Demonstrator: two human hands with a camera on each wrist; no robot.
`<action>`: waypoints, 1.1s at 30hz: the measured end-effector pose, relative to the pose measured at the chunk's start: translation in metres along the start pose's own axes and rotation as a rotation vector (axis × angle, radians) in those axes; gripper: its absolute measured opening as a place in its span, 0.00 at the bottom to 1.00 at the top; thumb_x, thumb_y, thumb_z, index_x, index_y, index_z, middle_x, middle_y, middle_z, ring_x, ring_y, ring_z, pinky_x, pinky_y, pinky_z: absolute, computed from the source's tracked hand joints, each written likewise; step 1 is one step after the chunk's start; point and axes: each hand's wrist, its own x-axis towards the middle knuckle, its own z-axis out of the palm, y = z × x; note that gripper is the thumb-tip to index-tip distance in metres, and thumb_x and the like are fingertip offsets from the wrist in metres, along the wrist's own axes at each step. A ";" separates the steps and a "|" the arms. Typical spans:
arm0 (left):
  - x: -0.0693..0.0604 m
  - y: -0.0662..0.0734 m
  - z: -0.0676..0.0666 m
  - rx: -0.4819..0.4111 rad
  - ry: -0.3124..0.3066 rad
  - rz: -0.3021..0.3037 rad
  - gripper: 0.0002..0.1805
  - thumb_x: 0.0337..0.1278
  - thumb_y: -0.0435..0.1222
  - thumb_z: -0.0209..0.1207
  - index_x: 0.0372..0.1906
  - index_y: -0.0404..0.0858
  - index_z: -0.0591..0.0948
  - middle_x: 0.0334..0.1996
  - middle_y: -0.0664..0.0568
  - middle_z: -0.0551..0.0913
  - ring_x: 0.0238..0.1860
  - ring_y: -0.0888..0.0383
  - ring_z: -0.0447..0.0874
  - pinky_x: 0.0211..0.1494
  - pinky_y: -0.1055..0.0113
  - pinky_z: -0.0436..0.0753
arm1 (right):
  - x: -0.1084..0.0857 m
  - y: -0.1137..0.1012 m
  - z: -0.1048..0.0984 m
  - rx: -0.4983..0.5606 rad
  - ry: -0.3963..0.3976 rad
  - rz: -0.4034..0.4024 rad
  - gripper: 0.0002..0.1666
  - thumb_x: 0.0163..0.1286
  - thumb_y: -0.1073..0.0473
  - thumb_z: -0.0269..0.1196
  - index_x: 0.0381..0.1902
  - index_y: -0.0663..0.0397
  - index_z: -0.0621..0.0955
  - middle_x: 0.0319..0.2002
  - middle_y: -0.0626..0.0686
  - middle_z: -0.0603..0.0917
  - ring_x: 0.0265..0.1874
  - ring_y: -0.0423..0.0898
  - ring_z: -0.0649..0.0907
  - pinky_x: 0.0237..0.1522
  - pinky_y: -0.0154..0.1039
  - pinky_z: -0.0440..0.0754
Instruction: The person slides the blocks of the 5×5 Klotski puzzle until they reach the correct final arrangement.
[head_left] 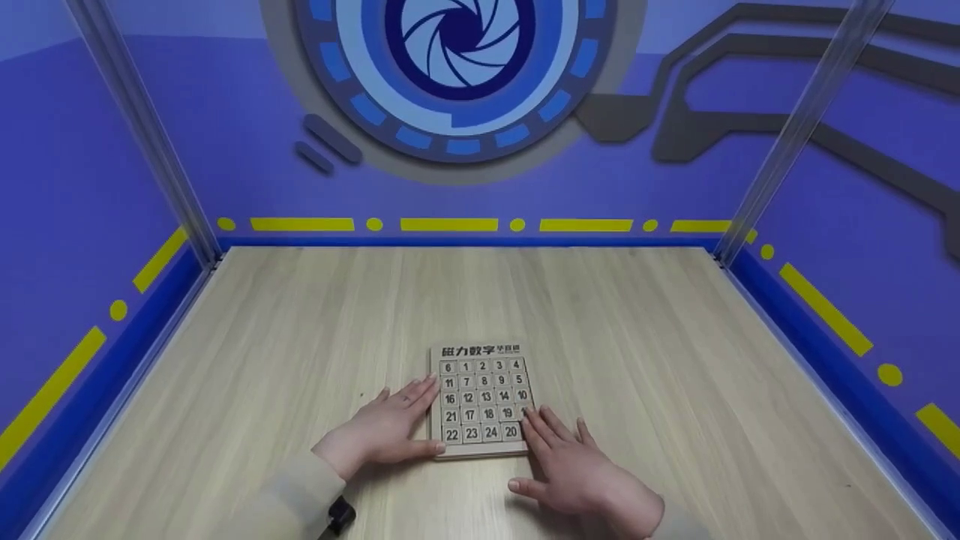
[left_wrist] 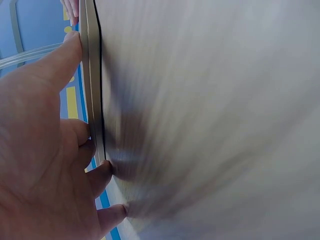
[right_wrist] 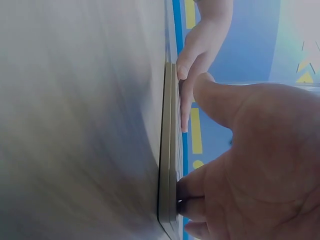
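Observation:
A wooden number-tile board (head_left: 480,452) lies flat on the table, its rows of numbered tiles facing up under a line of dark characters. My left hand (head_left: 386,427) rests along the board's left side, thumb at the lower left corner, fingers extended along the edge. The right hand (head_left: 574,465) has its fingertips on the right edge near the lower tiles, covering part of one; its thumb is spread away from the board. In the left wrist view the board's side (left_wrist: 94,75) meets the left thumb and fingers. The right wrist view shows right fingers touching the board (right_wrist: 167,150).
The wood-grain table (head_left: 637,322) extends around the board. Blue-purple panels with yellow marks (head_left: 450,224) stand at the back and both sides, with clear corner posts (head_left: 142,127). A black object (head_left: 341,514) is at the left wrist.

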 end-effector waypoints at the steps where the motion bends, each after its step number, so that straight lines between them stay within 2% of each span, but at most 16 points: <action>1: 0.000 0.000 0.000 0.000 0.000 -0.002 0.56 0.63 0.69 0.54 0.83 0.40 0.51 0.84 0.47 0.49 0.84 0.43 0.51 0.82 0.34 0.53 | -0.001 0.000 0.000 0.004 0.001 -0.002 0.61 0.68 0.23 0.57 0.82 0.59 0.56 0.84 0.58 0.51 0.83 0.62 0.51 0.76 0.78 0.46; 12: -0.001 0.000 0.000 0.006 0.003 -0.005 0.56 0.63 0.69 0.55 0.83 0.40 0.52 0.84 0.47 0.50 0.84 0.43 0.52 0.82 0.34 0.54 | -0.015 -0.017 0.004 -0.033 -0.008 -0.086 0.61 0.68 0.21 0.54 0.83 0.56 0.55 0.84 0.57 0.51 0.83 0.60 0.52 0.78 0.74 0.48; 18: -0.001 0.001 0.001 0.001 0.007 0.007 0.56 0.63 0.68 0.56 0.83 0.39 0.52 0.84 0.46 0.52 0.83 0.43 0.52 0.82 0.34 0.55 | -0.014 -0.025 0.008 -0.052 -0.026 -0.092 0.62 0.67 0.21 0.54 0.83 0.54 0.52 0.85 0.55 0.49 0.84 0.56 0.52 0.79 0.71 0.52; 33: -0.001 0.000 0.000 0.013 -0.002 0.003 0.56 0.63 0.69 0.54 0.83 0.39 0.51 0.84 0.46 0.50 0.83 0.43 0.52 0.82 0.35 0.55 | -0.013 -0.023 0.011 -0.080 -0.025 -0.086 0.64 0.66 0.21 0.56 0.83 0.56 0.51 0.84 0.58 0.52 0.83 0.59 0.54 0.78 0.73 0.52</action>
